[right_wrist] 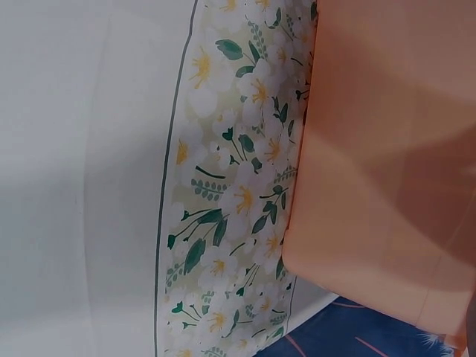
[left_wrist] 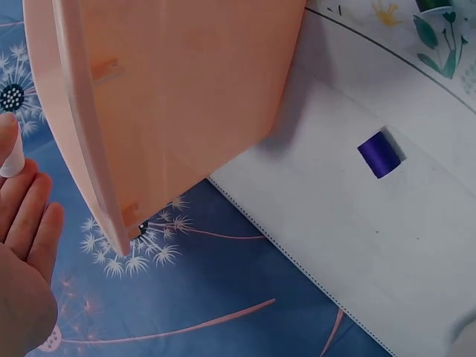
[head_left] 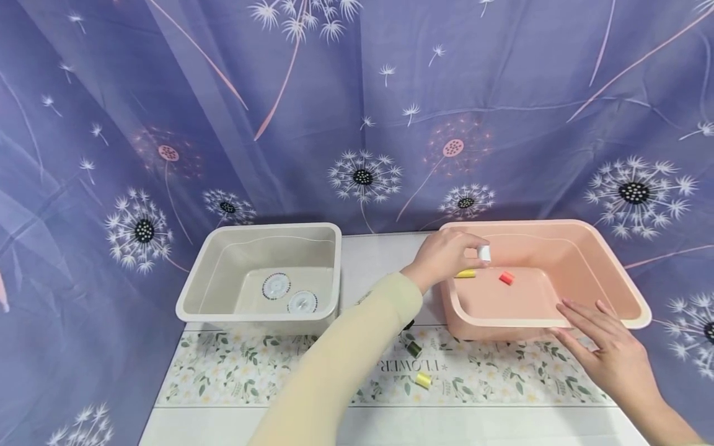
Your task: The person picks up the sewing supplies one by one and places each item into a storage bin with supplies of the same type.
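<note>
My left hand [head_left: 449, 255] pinches a white spool of thread [head_left: 483, 253] between thumb and fingers, over the left part of the pink bin [head_left: 546, 322]. In the left wrist view the same white spool [left_wrist: 13, 158] shows at the left edge. Below it in the bin lie a yellow spool [head_left: 465, 273] and a red spool [head_left: 506, 278]. My right hand [head_left: 610, 347] has its fingers extended, with the fingertips at the bin's front rim. The right wrist view shows only the bin's outer wall [right_wrist: 379, 186] and the tabletop, not the fingers.
A beige bin [head_left: 258, 318] at left holds two round pin wheels [head_left: 276, 285]. On the flowered table cover lie a dark green spool [head_left: 414, 349] and a yellow-green spool [head_left: 423, 380]. A purple spool [left_wrist: 381, 154] lies between the bins. A dandelion-print curtain [head_left: 362, 111] hangs behind.
</note>
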A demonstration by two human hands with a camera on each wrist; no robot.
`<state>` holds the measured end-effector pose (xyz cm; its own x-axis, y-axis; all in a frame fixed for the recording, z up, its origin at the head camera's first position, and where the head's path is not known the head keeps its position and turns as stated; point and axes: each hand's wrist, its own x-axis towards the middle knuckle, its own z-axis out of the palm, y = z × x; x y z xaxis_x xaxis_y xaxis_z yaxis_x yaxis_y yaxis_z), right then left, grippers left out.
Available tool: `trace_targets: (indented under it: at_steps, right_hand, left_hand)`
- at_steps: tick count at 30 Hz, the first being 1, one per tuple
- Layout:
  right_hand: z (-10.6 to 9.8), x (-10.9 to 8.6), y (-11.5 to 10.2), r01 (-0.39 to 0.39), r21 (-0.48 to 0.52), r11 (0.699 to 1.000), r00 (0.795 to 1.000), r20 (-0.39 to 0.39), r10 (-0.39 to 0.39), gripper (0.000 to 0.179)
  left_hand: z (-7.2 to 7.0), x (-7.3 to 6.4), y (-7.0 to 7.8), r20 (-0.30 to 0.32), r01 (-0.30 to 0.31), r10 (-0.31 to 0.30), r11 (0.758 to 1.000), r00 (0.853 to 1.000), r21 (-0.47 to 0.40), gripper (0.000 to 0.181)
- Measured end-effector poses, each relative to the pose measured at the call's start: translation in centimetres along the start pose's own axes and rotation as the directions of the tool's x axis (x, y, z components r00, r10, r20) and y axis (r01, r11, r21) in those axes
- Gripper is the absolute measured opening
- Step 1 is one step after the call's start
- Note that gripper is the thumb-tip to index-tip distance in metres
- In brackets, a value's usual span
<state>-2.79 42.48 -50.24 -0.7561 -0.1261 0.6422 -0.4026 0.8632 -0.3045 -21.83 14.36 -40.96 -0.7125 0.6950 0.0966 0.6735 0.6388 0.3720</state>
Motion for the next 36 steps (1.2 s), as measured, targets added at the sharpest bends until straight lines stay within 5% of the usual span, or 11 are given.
trace_targets:
  at_steps: [21,31,36]
  right_hand:
    - [0.1,0.1,-0.1,0.014,-0.008,1.000,1.000,0.007,-0.014,0.073]
    - [0.2,0.2,-0.2,0.015,0.000,1.000,1.000,0.017,-0.015,0.072]
    - [0.1,0.2,-0.2,0.017,-0.006,1.000,1.000,0.017,-0.017,0.071]
  left_hand:
    - [1.3,2.1,0.3,0.097,0.076,-0.087,0.991,0.991,0.113,0.049]
    - [0.7,0.7,-0.9,-0.042,0.032,-0.032,0.999,0.999,-0.013,0.050]
    - [0.0,-0.4,-2.0,-0.105,0.068,-0.078,0.993,0.991,-0.099,0.053]
